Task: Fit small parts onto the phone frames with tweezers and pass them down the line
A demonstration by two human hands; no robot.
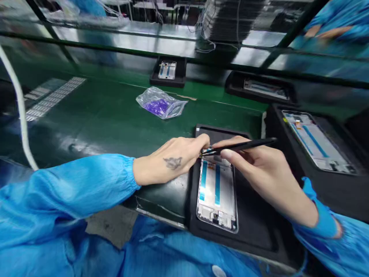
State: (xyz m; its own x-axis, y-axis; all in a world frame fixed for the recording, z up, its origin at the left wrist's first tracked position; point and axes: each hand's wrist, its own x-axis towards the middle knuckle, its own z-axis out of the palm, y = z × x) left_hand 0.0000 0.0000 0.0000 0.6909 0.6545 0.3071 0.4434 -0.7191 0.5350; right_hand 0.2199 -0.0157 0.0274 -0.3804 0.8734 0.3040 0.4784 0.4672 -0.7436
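green belt (109,115) carries a plastic bag (161,103) beyond the tweezers (239,146).

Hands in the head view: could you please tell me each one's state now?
Left hand: fingertips at the phone frame's top; grip cannot be told.
Right hand: closed, holding tweezers.

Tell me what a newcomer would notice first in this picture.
At centre, the right hand holds slim black tweezers, tips by the fingertips of the left hand, at the top of an open white-and-blue phone frame lying in a black moulded tray. Beyond, a clear plastic bag of purple parts lies on the green belt.
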